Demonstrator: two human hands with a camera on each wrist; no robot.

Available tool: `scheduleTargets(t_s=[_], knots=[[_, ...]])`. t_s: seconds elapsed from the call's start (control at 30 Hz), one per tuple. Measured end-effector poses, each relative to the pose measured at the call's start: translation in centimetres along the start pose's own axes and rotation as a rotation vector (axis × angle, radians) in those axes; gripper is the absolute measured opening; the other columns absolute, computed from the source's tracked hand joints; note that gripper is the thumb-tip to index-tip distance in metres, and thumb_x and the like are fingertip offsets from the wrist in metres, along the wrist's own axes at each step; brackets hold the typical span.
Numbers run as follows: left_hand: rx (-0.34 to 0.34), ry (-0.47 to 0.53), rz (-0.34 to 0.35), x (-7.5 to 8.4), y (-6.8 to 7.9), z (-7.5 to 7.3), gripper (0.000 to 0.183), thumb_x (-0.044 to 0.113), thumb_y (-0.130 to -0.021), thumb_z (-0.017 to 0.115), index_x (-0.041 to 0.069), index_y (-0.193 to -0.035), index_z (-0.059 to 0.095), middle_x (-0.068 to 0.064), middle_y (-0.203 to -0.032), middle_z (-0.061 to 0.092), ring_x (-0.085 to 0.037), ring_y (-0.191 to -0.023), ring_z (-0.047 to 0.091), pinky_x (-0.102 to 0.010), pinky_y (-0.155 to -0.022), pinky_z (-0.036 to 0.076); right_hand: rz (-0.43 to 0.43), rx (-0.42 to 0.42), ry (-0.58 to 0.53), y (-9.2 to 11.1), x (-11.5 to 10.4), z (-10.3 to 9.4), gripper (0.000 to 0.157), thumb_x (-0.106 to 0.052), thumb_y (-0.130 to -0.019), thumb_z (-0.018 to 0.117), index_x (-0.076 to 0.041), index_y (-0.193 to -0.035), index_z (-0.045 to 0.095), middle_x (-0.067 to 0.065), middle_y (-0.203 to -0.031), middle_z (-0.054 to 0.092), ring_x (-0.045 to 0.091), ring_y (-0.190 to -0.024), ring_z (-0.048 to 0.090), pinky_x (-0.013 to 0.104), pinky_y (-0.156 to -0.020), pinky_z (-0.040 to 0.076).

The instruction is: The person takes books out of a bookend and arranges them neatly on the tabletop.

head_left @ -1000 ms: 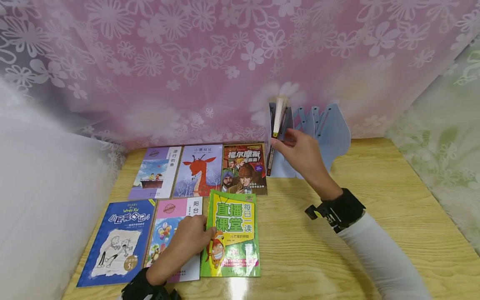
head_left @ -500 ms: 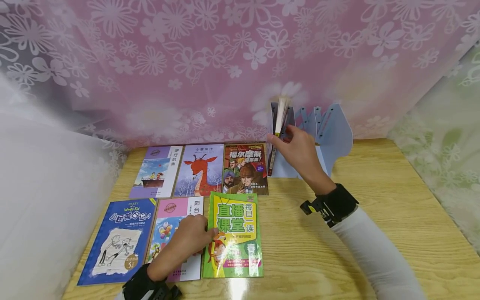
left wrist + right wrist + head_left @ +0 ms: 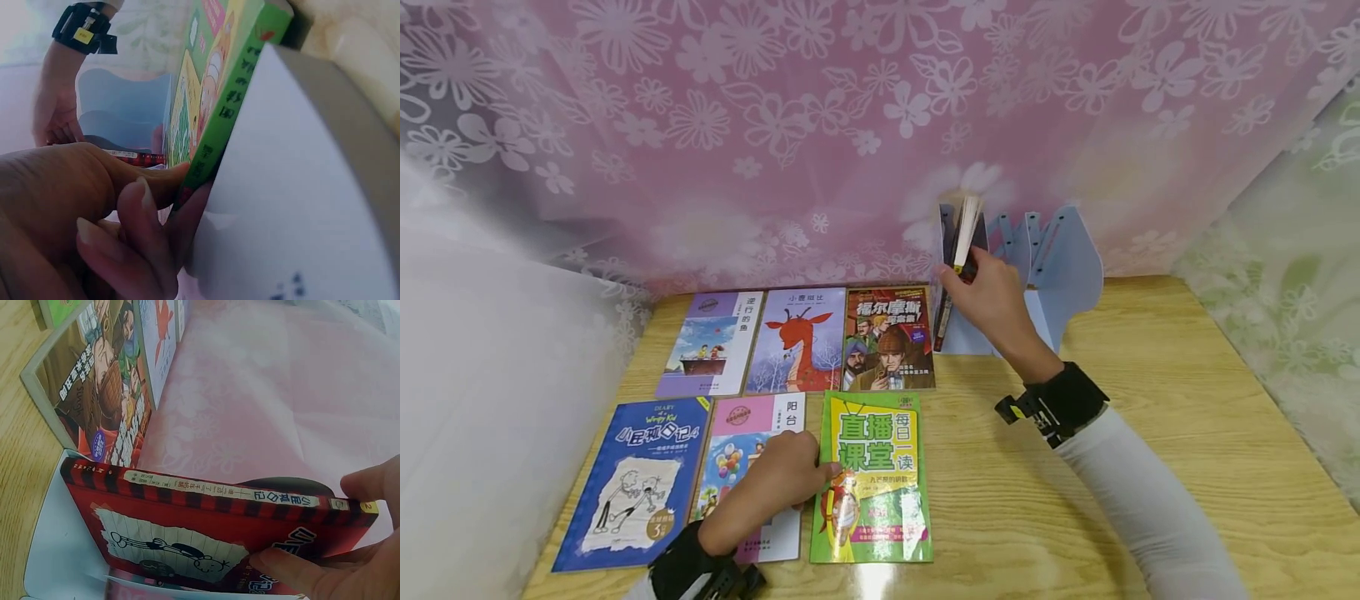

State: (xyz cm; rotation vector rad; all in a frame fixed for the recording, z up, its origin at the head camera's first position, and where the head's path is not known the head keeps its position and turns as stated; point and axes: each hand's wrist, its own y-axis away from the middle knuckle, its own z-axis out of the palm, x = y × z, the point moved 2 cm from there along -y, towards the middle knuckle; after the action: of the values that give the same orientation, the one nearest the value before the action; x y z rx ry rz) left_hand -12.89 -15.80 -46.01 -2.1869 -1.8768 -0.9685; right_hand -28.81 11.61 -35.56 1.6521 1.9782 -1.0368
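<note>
My right hand (image 3: 996, 296) grips the top end of a red-and-black book (image 3: 181, 534), thumb on one cover and fingers on the other. This book stands on edge in the leftmost slot of a light blue desktop book rack (image 3: 1078, 267), its top leaning slightly right. My left hand (image 3: 786, 471) pinches the left edge of a green-and-yellow book (image 3: 872, 533), with the thumb on its cover and a finger under the spine in the left wrist view. The green book's left side is slightly raised there. Part of a pink-and-white book (image 3: 782, 542) is hidden under my left forearm.
A blue book (image 3: 632, 483) lies at front left. Behind lie a purple-and-white book (image 3: 707, 350), a deer-covered book (image 3: 797, 342) and a brown detective book (image 3: 891, 342), whose right edge is close to the rack. A pink floral curtain (image 3: 737, 167) hangs behind the wooden table (image 3: 1150, 375).
The green book has shifted slightly right and towards me, away from the detective book. In the rack, the red book's top has tipped right, and my right wrist has moved a little left.
</note>
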Motion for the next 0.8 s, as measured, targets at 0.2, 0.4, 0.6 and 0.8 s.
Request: scheduleTargets(t_s=[0.2, 0.4, 0.6, 0.8], knots=[[-0.023, 0.019, -0.02, 0.18, 0.04, -0.13, 0.03, 0.034, -0.088, 0.067, 0.012, -0.068, 0.064, -0.001, -0.04, 0.044, -0.017, -0.035, 0.046, -0.026, -0.034, 0.031, -0.006, 0.034, 0.039, 0.02, -0.26, 0.19, 0.026, -0.031, -0.093, 0.049, -0.005, -0.09, 0.051, 0.007, -0.059, 0.045, 0.019, -0.042, 0.036, 0.03, -0.036, 0.027], [-0.073, 0.022, -0.031, 0.13, 0.04, 0.01, 0.04, 0.035, -0.091, 0.064, 0.012, -0.059, 0.061, -0.002, -0.041, 0.048, -0.019, -0.037, 0.05, -0.029, -0.035, 0.038, -0.026, 0.062, 0.068, -0.11, -0.26, 0.4, 0.021, -0.021, -0.093, 0.046, -0.003, -0.083, 0.047, 0.008, -0.054, 0.04, 0.019, -0.036, 0.031, 0.028, -0.031, 0.024], [-0.062, 0.015, -0.046, 0.45, 0.15, 0.13, 0.04, 0.035, -0.092, 0.062, 0.01, -0.061, 0.057, -0.001, -0.04, 0.047, -0.015, -0.032, 0.047, -0.026, -0.032, 0.036, -0.021, 0.064, 0.104, -0.35, -0.18, 0.43, 0.024, -0.024, -0.095, 0.049, -0.002, -0.082, 0.049, 0.01, -0.055, 0.045, 0.021, -0.037, 0.039, 0.028, -0.031, 0.028], [-0.065, 0.032, -0.069, 0.66, 0.11, 0.24, 0.038, 0.033, -0.093, 0.061, 0.008, -0.065, 0.058, -0.002, -0.039, 0.047, -0.014, -0.03, 0.045, -0.025, -0.032, 0.035, 0.005, 0.049, 0.097, -0.38, -0.06, 0.24, 0.025, -0.022, -0.095, 0.05, -0.001, -0.081, 0.049, 0.011, -0.058, 0.048, 0.021, -0.038, 0.043, 0.029, -0.031, 0.03]])
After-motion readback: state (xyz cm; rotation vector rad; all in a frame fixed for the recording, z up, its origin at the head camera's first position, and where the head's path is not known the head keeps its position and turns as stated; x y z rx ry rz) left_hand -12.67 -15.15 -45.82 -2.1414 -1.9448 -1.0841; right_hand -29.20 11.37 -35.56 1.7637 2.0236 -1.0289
